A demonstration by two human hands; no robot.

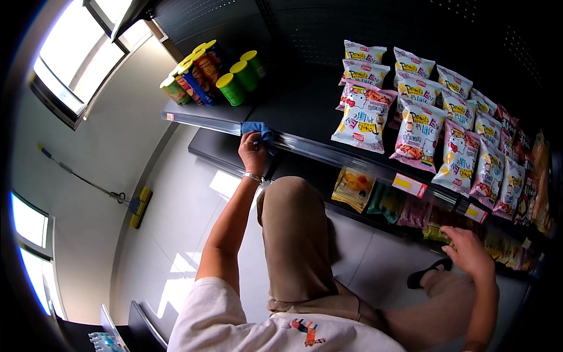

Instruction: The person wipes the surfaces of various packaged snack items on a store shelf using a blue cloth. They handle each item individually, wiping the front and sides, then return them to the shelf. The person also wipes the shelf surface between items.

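Note:
My left hand (253, 152) grips a blue cloth (258, 132) and presses it on the clear price-strip edge of the black upper shelf (303, 147). My right hand (467, 250) holds nothing that shows; its fingers are apart and partly bent, close to the snack packs on the lower shelf. Above it, snack bags (418, 134) with pink and white wrappers stand in rows on the upper shelf. Canisters with yellow lids (200, 72), some green, some blue or red, stand at the shelf's left end, beyond my left hand.
Packaged snacks (353, 189) lie along the lower shelf (211, 152). Price tags (410, 184) sit in the shelf edge. My bent knee (292, 207) is close to the shelves. A mop with a yellow head (140, 207) leans at the left wall. Bottles (105, 342) stand at the lower left.

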